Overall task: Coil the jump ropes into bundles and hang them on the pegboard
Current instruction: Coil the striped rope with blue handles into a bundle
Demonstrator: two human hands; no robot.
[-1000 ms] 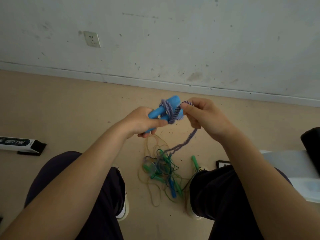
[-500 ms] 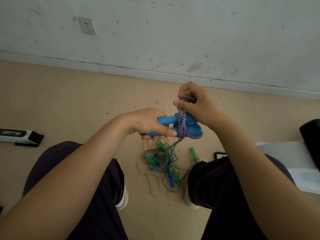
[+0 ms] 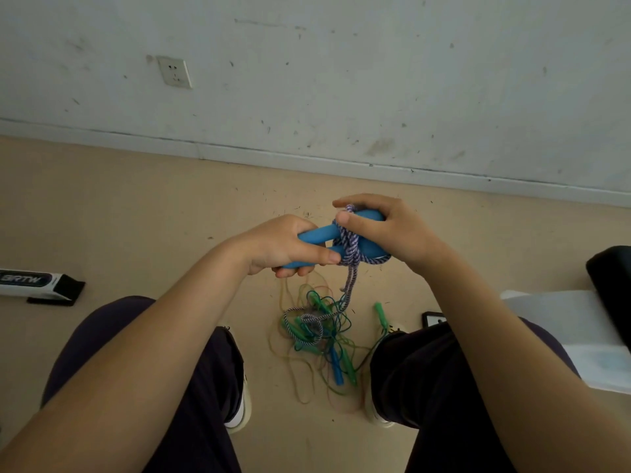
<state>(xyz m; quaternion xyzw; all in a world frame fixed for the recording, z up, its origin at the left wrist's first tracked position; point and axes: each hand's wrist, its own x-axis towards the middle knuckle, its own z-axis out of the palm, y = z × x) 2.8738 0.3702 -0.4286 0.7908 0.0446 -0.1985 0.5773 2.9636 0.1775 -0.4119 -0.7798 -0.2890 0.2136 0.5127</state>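
Above floor tangle [image 3: 321, 336], left hand [image 3: 283, 245] gripping blue handles [image 3: 316, 235], right hand [image 3: 386, 230] pinching braided rope [image 3: 350, 247]

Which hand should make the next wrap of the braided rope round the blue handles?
Right hand, probably. Its thumb and forefinger already pinch the purple-white rope at the wraps. The left hand is clamped on the blue handles, steadying them.

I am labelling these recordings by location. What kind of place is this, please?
Probably a plain, bare indoor room, perhaps for storage or sport. A scuffed white painted wall with a white wall socket meets a beige floor, where thin green and blue tangled jump ropes lie loose.
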